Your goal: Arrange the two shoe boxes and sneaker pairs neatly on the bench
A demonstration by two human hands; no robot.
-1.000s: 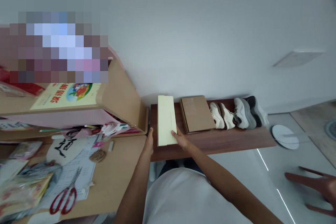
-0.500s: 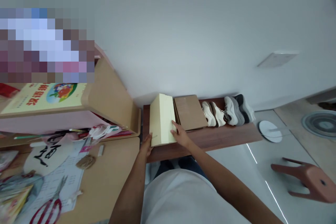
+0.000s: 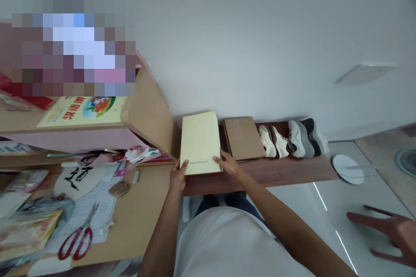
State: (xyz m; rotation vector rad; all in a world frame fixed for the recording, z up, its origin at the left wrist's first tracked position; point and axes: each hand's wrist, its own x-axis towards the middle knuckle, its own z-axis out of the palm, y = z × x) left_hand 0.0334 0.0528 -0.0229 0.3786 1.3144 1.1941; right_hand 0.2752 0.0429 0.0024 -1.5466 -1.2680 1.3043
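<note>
At the centre of the frame, the left hand (image 3: 177,174) and right hand (image 3: 228,163) each grip a lower corner of the pale yellow box (image 3: 199,143) above the brown shelf (image 3: 286,169); it looks light, stiff and smooth, best held by both side edges.

I see both hands on a pale yellow box (image 3: 199,143) printed MEIZHIYUAN: left hand (image 3: 178,176) at its 7 o'clock corner, right hand (image 3: 229,164) at its 4 o'clock corner. The box sits over the left end of a dark wooden bench (image 3: 286,172). At 3 o'clock of it lies a brown cardboard box (image 3: 243,138), then two pairs of shoes (image 3: 292,140). Red scissors (image 3: 76,239) lie on the desk (image 3: 146,212) at 8 o'clock.
</note>
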